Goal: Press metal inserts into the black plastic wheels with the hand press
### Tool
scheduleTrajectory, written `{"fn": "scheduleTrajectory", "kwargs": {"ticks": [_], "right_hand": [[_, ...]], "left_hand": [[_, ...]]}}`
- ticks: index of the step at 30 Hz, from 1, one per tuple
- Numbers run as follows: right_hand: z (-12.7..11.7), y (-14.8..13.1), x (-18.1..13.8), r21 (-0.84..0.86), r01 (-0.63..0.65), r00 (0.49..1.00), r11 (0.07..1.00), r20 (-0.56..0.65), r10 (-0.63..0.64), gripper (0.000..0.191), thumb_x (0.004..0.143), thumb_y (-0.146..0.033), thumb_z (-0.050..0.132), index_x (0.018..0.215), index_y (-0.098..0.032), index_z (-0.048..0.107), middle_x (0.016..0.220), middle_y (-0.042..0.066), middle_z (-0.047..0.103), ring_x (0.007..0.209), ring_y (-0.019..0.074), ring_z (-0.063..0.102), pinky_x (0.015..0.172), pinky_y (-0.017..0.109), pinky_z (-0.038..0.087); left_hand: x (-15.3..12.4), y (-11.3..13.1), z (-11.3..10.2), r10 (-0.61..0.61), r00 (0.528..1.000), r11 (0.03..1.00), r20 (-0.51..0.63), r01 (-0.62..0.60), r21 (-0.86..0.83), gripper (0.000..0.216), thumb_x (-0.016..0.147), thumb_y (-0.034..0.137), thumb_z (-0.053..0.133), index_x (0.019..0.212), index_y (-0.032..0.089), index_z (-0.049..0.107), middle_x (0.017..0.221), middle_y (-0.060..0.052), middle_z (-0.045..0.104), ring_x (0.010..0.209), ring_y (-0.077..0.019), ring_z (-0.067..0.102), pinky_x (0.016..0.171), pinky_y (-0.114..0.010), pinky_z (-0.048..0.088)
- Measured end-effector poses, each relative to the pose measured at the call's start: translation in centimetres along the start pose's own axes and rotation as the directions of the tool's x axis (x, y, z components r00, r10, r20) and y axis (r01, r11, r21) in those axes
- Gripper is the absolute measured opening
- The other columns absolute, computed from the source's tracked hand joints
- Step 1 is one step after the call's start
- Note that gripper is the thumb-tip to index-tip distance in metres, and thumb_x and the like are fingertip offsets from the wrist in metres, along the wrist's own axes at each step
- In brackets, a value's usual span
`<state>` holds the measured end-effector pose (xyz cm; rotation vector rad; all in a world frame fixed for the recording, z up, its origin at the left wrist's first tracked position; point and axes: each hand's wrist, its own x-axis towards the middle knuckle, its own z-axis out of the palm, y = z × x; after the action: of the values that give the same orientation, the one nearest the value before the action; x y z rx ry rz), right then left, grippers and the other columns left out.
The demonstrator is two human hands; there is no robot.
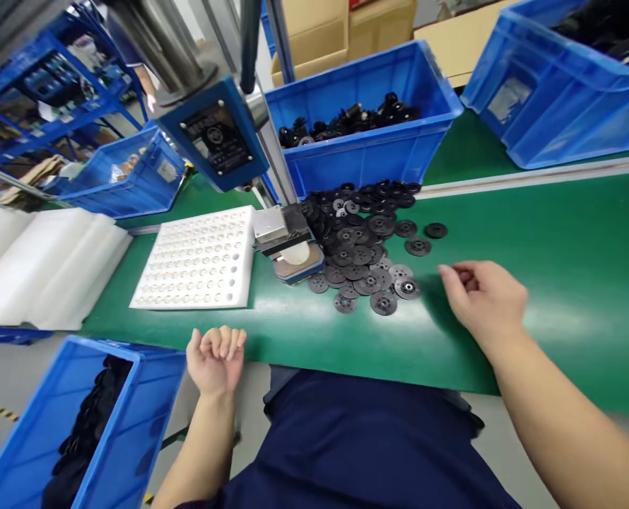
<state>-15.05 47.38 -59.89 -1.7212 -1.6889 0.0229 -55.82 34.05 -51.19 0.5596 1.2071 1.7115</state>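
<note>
My left hand [216, 360] rests palm up at the front edge of the bench, fingers curled in, and nothing shows in it. To the right of a pile of black discs [355, 272], my right hand [484, 297] hovers over the green surface. Its fingers are bent into the palm, the thumb sticks out, and no part is visible in its grip. Between the hands stands a small press [216, 134] with a blue head. A pale round piece [295, 253] lies on the fixture [300, 272] below it. Loose discs [418, 246] lie nearest my right hand.
Left of the fixture sits a white foam tray [198, 258] with rows of small round parts. White foam sheets [44, 261] lie farther left. Blue bins [362, 152] of black parts stand behind, and another blue bin [158, 396] is below the bench at left.
</note>
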Motion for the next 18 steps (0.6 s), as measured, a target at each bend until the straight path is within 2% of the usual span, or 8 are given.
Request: {"fn": "scheduleTrajectory", "kwargs": {"ticks": [3, 5, 8, 12, 15, 17, 18], "right_hand": [[1.0, -1.2, -1.1, -0.053, 0.198, 0.978, 0.979, 0.08, -0.194, 0.042, 0.088, -0.056, 0.058, 0.098, -0.017, 0.068, 0.085, 0.007, 0.066, 0.077, 0.0183, 0.059, 0.066, 0.031, 0.041], [1.2, -2.2, -1.4, -0.096, 0.269, 0.956, 0.958, 0.149, -0.254, 0.046, 0.09, -0.06, 0.054, 0.1, -0.018, 0.069, 0.095, 0.009, 0.066, 0.083, 0.0205, 0.061, 0.063, 0.03, 0.04], [1.1, -3.1, -1.3, -0.138, 0.287, 0.945, 0.948, 0.199, -0.258, 0.051, 0.091, -0.063, 0.048, 0.098, -0.018, 0.07, 0.099, 0.011, 0.066, 0.085, 0.0222, 0.062, 0.056, 0.03, 0.034], [0.7, -3.2, -1.0, -0.123, 0.275, 0.947, 0.954, 0.207, -0.246, 0.054, 0.092, -0.065, 0.045, 0.098, -0.018, 0.07, 0.099, 0.011, 0.065, 0.085, 0.0218, 0.062, 0.054, 0.029, 0.032], [0.8, -3.0, -0.9, -0.113, 0.272, 0.948, 0.956, 0.203, -0.246, 0.053, 0.092, -0.065, 0.046, 0.096, -0.018, 0.07, 0.097, 0.01, 0.065, 0.084, 0.021, 0.062, 0.055, 0.029, 0.033], [0.9, -3.1, -0.9, -0.105, 0.265, 0.948, 0.958, 0.208, -0.24, 0.053, 0.091, -0.066, 0.048, 0.092, -0.018, 0.069, 0.096, 0.009, 0.065, 0.083, 0.0206, 0.062, 0.056, 0.029, 0.034], [0.9, -3.1, -0.9, -0.103, 0.262, 0.949, 0.959, 0.21, -0.237, 0.053, 0.09, -0.066, 0.049, 0.091, -0.018, 0.069, 0.095, 0.009, 0.065, 0.083, 0.0205, 0.062, 0.056, 0.029, 0.035]], "left_hand": [[1.5, -0.4, 1.1, -0.021, 0.999, 0.996, 0.039, 0.025, -0.082, 0.063, 0.08, 0.052, 0.061, 0.044, 0.017, 0.023, 0.042, 0.005, 0.025, 0.039, -0.0055, 0.029, 0.051, -0.025, 0.036], [2.2, -0.7, 1.4, -0.031, 0.998, 0.993, 0.048, 0.036, -0.113, 0.063, 0.081, 0.051, 0.06, 0.045, 0.017, 0.022, 0.042, 0.005, 0.025, 0.039, -0.0055, 0.028, 0.051, -0.025, 0.035], [2.6, -1.1, 1.8, -0.045, 0.996, 0.988, 0.083, 0.057, -0.144, 0.061, 0.084, 0.051, 0.058, 0.046, 0.017, 0.023, 0.042, 0.005, 0.025, 0.039, -0.0058, 0.028, 0.052, -0.026, 0.036], [2.5, -1.8, 1.8, -0.049, 0.992, 0.989, 0.119, 0.065, -0.133, 0.06, 0.085, 0.052, 0.059, 0.047, 0.018, 0.026, 0.044, 0.006, 0.027, 0.041, -0.0062, 0.028, 0.053, -0.026, 0.038], [3.1, -2.6, 1.1, 0.036, 0.999, 0.998, 0.035, -0.037, 0.049, 0.044, 0.078, 0.044, 0.071, 0.056, 0.019, 0.042, 0.056, 0.004, 0.044, 0.051, -0.0079, 0.041, 0.062, -0.027, 0.044], [4.1, -3.1, 0.6, 0.151, 0.988, 0.955, -0.031, -0.138, 0.263, 0.028, 0.068, 0.028, 0.081, 0.073, 0.018, 0.055, 0.077, 0.0, 0.059, 0.067, -0.0099, 0.052, 0.072, -0.027, 0.047], [4.8, -3.2, 0.3, 0.213, 0.976, 0.916, -0.05, -0.181, 0.357, 0.03, 0.064, 0.021, 0.082, 0.083, 0.018, 0.058, 0.089, -0.003, 0.062, 0.073, -0.0103, 0.054, 0.074, -0.026, 0.047]]}}
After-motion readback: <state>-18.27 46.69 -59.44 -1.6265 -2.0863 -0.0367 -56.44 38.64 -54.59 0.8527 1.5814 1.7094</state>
